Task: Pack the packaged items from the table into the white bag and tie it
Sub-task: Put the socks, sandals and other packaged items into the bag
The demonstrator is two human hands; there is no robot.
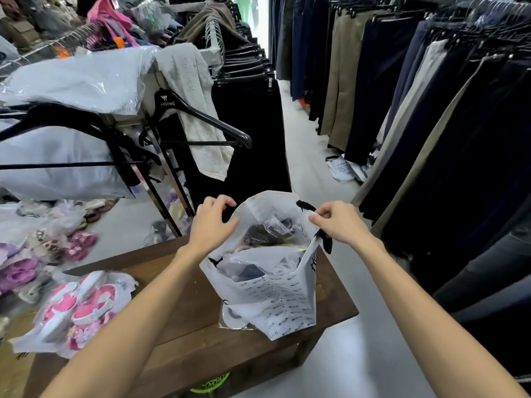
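White bag, printed with small black lettering, stands open on the wooden table. Left hand and right hand each pinch its top edge; clear-wrapped packages fill it.

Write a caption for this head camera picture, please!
Two hands, left hand and right hand, hold open a filled white bag.

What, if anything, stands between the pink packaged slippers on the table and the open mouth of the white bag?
Nothing visible does. The pink packaged slippers lie at the table's left; bare wooden table separates them from the white bag. The left hand and right hand hold its rim open, though packages already fill much of it.
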